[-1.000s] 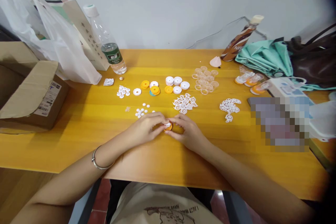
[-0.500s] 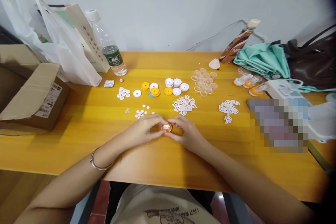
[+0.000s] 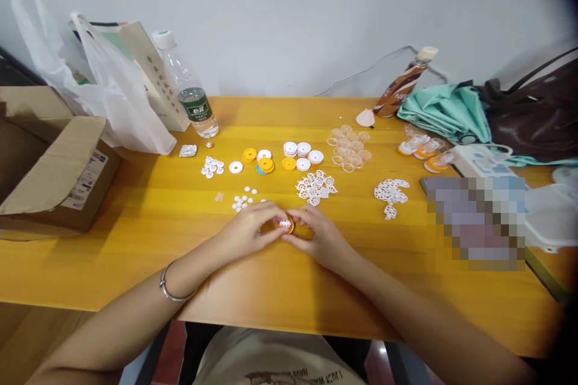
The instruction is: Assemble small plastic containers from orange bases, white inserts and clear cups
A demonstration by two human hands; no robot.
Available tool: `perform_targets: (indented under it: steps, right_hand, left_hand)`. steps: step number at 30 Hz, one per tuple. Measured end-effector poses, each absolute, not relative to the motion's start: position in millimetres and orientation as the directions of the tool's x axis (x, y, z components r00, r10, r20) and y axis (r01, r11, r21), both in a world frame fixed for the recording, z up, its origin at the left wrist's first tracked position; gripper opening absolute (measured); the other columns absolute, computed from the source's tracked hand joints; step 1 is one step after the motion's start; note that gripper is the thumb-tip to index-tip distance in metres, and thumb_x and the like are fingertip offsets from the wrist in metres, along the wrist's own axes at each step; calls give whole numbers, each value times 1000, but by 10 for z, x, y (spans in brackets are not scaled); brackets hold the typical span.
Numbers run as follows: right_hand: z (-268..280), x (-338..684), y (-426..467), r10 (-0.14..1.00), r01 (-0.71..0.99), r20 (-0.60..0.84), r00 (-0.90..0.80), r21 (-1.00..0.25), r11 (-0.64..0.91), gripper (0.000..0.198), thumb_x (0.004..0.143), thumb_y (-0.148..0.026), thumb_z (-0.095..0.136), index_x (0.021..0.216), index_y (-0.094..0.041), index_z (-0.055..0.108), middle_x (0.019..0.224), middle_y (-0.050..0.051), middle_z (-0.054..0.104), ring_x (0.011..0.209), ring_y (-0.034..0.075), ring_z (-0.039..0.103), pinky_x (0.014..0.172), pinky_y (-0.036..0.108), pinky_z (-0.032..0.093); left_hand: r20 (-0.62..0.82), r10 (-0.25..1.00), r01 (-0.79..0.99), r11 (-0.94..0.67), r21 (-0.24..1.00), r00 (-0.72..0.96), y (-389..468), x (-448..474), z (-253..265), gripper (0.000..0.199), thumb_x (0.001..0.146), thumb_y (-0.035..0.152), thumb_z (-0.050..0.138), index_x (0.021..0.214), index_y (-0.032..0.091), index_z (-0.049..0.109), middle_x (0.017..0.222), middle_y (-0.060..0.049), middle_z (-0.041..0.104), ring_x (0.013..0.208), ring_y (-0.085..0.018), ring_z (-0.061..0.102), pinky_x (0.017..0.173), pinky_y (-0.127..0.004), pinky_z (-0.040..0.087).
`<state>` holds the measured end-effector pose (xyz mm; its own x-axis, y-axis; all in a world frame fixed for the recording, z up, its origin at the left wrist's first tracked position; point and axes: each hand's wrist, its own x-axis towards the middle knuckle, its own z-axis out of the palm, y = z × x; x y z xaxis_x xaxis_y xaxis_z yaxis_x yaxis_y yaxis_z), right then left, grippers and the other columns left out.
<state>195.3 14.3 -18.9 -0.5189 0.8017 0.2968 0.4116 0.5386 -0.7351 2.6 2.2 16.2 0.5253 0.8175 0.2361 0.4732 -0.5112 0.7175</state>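
Note:
Between both hands, low over the middle of the table, is a small orange round plastic piece (image 3: 290, 228) with a white cut-out insert (image 3: 284, 224) in its centre. My left hand (image 3: 256, 225) grips it from the left between thumb and fingers. From the right, my right hand (image 3: 318, 233) closes on the same piece with its fingertips. Just beyond lie a pile of white openwork plastic pieces (image 3: 315, 187), small white buttons (image 3: 242, 200) partly hidden by the left hand, and white and orange discs (image 3: 303, 165).
Clear plastic rings (image 3: 347, 151) lie right of the discs, with finished-looking clear-topped orange pieces (image 3: 438, 161) farther right. A cardboard box (image 3: 85, 186) stands left, near a water bottle (image 3: 197, 105). A brown bottle (image 3: 401, 84) and green umbrella (image 3: 445, 111) are at the back right.
The view has tilted slightly, so the table sits a little lower in the picture. Both hands stay on the orange piece, and its white insert appears at a slightly different angle.

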Motion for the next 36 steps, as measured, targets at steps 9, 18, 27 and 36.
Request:
perform_targets:
  steps: [9, 18, 27, 36]
  right_hand:
    - [-207, 1942, 135, 790, 436, 285, -542, -709, 555, 30, 72, -26, 69, 100, -21, 59, 84, 5, 57, 81, 20, 55, 74, 34, 48]
    - [-152, 1924, 103, 830, 248, 176, -529, -904, 349, 24, 77, -28, 63, 99, -20, 57, 85, 3, 61, 70, 12, 54, 67, 27, 47]
    - [-116, 1902, 86, 858, -103, -39, -512, -989, -107, 34, 69, -24, 68, 100, -20, 55, 88, 1, 63, 76, 10, 59, 74, 26, 47]
    - [-69, 1898, -4, 888, -125, 44, -459, -992, -15, 36, 72, -24, 67, 105, -20, 53, 89, 3, 62, 78, 12, 57, 73, 26, 46]
  left_hand:
    - [151, 865, 434, -382, 816, 478, 34, 24, 122, 11, 80, 23, 57, 86, 15, 60, 81, -3, 63, 74, -12, 58, 70, -24, 46]
    - [217, 885, 356, -376, 855, 412, 22, 60, 175, 15, 79, 27, 59, 87, 14, 60, 80, -4, 62, 74, -11, 55, 71, -24, 46]
    - [201, 952, 333, -272, 903, 233, 137, 64, 189, 19, 78, 31, 61, 94, 20, 58, 82, -2, 64, 73, -14, 58, 68, -28, 47]
    - [275, 904, 608, -425, 670, 328, 1606, 612, 442, 29, 78, 22, 56, 106, 11, 56, 107, -11, 63, 97, -18, 58, 84, -31, 46]
